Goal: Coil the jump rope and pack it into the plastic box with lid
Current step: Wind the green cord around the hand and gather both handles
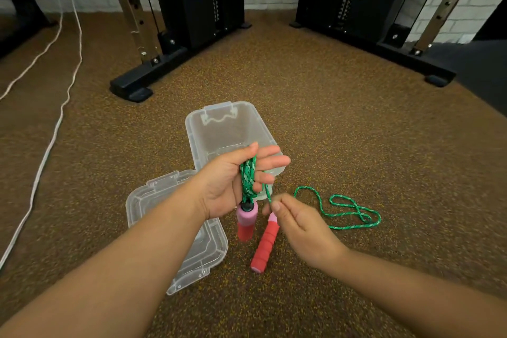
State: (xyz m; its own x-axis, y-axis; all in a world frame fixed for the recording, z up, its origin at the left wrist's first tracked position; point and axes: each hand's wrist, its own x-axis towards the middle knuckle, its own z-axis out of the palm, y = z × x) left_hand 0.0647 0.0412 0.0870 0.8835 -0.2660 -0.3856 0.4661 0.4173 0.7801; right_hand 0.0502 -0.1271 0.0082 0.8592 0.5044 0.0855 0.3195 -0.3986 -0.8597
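My left hand (233, 186) holds several folded loops of the green jump rope (354, 212), and one pink-and-red foam handle (246, 223) hangs below the palm. My right hand (299, 225) pinches the rope strand just right of the left hand. The second red handle (264, 247) lies on the floor under my right hand. Loose rope curls on the floor to the right. The clear plastic box (219, 132) stands open behind my hands. Its clear lid (197, 252) lies flat on the floor to the left, partly under my left forearm.
Brown speckled rubber floor (329, 118) all around. Black gym machine frames (164, 63) stand at the back left and back right (384, 44). A white cable (52, 140) runs along the floor at the far left.
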